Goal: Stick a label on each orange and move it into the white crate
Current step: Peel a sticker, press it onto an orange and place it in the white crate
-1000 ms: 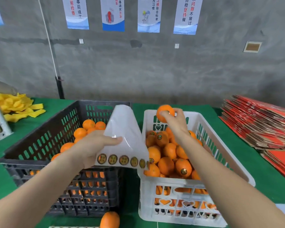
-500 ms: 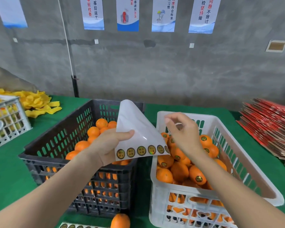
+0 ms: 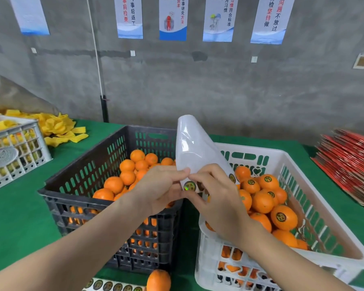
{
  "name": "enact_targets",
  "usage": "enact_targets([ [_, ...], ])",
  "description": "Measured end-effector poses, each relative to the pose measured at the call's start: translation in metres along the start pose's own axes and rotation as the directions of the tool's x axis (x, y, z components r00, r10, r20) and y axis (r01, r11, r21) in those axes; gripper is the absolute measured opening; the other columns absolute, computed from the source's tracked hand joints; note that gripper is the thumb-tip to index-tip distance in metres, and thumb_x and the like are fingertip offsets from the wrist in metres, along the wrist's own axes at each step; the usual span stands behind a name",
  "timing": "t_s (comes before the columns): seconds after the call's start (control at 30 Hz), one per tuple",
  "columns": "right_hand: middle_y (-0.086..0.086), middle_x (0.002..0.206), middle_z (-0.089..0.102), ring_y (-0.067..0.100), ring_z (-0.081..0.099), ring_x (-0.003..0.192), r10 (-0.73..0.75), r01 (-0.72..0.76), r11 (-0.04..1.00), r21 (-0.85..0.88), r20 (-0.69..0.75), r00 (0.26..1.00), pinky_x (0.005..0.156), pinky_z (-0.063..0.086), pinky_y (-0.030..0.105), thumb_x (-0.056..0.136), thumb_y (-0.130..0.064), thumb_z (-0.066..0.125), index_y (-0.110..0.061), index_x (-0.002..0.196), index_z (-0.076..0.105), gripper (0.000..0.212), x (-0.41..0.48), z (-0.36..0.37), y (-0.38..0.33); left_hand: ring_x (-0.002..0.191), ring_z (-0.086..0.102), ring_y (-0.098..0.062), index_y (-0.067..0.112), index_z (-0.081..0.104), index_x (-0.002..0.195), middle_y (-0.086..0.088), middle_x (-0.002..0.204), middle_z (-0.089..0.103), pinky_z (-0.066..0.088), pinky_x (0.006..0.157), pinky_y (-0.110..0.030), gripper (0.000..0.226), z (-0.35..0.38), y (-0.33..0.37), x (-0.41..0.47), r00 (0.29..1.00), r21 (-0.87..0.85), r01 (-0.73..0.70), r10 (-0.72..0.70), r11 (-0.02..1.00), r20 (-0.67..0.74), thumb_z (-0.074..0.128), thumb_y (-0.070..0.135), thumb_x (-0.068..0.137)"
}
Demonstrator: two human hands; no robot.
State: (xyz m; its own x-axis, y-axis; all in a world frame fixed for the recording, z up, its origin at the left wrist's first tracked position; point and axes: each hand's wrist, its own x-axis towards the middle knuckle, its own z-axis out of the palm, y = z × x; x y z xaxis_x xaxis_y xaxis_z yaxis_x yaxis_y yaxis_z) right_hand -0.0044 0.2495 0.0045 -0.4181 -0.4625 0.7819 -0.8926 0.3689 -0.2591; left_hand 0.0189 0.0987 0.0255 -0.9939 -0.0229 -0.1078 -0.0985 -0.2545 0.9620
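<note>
Your left hand holds the label sheet upright above the gap between the two crates, thumb on its front face and fingers behind. Your right hand is curled at the sheet's bottom edge, pinching it just beside a round gold label; you cannot tell whether a label has lifted.

The black crate sits left of centre on the green tabletop, holding bare oranges. The white crate stands just beside it on the right, with labelled oranges piled inside.

One loose orange lies at the near edge of the tabletop, in front of the black crate, next to a second strip of labels. Yellow scraps lie toward the far left corner, and red cardboard is stacked at the right edge.
</note>
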Motion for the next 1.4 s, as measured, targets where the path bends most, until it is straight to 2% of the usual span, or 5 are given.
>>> enact_targets([
  [0.6,0.007,0.079,0.061,0.020,0.056,0.071,0.145,-0.155,0.986,0.066,0.134,0.980,0.060,0.048,0.043,0.075,0.000,0.072,-0.004,0.076,0.069,0.005,-0.015,0.004,-0.008,0.054,0.062,-0.016,0.000,0.055,0.055,-0.009,0.063,0.064,0.057,0.056,-0.031,0.036,0.006,-0.011,-0.021,0.949,0.438,-0.049,0.179,0.897,-0.259,0.060,-0.002,0.090],
  [0.8,0.006,0.073,0.062,0.021,0.058,0.069,-0.093,0.097,0.986,0.136,-0.037,0.995,0.058,0.049,0.036,0.080,0.000,0.067,-0.006,0.073,0.069,0.009,-0.016,0.001,-0.023,0.093,0.068,-0.037,-0.010,0.060,0.115,-0.023,0.102,0.069,0.058,0.079,-0.047,0.024,-0.009,-0.013,-0.027,0.971,0.346,-0.050,0.127,0.937,-0.203,0.057,-0.002,0.092],
  [1.0,-0.014,0.138,0.044,-0.009,0.037,0.123,0.329,-0.340,0.896,0.286,0.088,0.940,0.096,0.027,0.008,0.089,-0.050,0.053,-0.040,0.144,0.012,0.069,0.033,-0.019,-0.015,0.091,0.068,-0.029,0.027,0.057,0.124,-0.006,0.102,0.071,0.059,0.070,-0.036,0.057,-0.019,-0.025,-0.052,0.952,0.409,-0.305,0.274,0.860,0.134,0.049,-0.017,0.087],
  [1.17,-0.012,0.051,0.047,0.001,0.046,0.053,0.346,-0.354,0.901,0.251,0.074,0.935,0.055,0.034,0.008,0.091,-0.029,0.057,-0.023,0.138,0.036,0.052,0.036,0.006,-0.013,0.096,0.068,-0.035,0.030,0.052,0.135,-0.014,0.110,0.071,0.054,0.085,-0.055,0.056,-0.020,-0.043,-0.070,0.924,0.335,-0.330,0.231,0.882,0.304,0.051,-0.007,0.093],
  [1.4,-0.008,0.057,0.053,0.003,0.052,0.062,0.384,-0.453,0.859,0.239,0.285,0.879,0.069,0.044,0.014,0.090,-0.018,0.061,-0.026,0.130,0.042,0.045,0.036,0.028,-0.006,0.070,0.072,-0.017,0.011,0.067,0.108,-0.003,0.083,0.075,0.059,0.066,-0.027,0.022,-0.096,-0.001,-0.022,0.981,0.508,-0.145,0.054,0.849,0.189,0.058,0.025,0.094],
])
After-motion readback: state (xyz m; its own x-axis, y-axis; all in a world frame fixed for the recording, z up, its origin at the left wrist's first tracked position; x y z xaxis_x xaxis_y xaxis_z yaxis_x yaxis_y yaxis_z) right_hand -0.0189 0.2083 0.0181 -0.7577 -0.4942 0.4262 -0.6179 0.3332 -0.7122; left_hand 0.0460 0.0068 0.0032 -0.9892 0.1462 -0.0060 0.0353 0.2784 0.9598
